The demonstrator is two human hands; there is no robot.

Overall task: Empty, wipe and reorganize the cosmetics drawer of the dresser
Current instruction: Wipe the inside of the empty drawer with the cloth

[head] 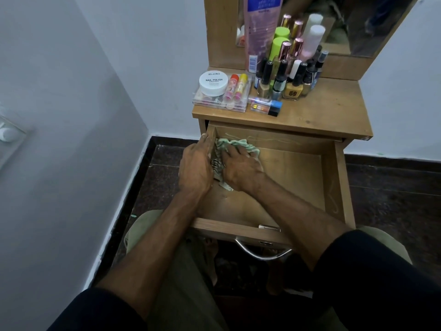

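Drawer (334, 177) pulled out of dresser (334, 111), nothing inside but cloth (223, 149). Cloth green-and-white, bunched in back-left corner against left wall. Right hand (241, 170) flat on cloth, fingers spread, pressing down. Left hand (195, 166) at left wall, fingertips on wall's top edge, inner side touching cloth; grip on cloth not visible, cannot tell. Cosmetics up on dresser top: white nail polish jar (213, 82) and two lip balm tubes (235, 88) on clear case (220, 101), cluster of nail polish bottles (284, 80) beside it, pink tube (261, 27) against mirror (372, 25). Metal handle (260, 253) on drawer front.
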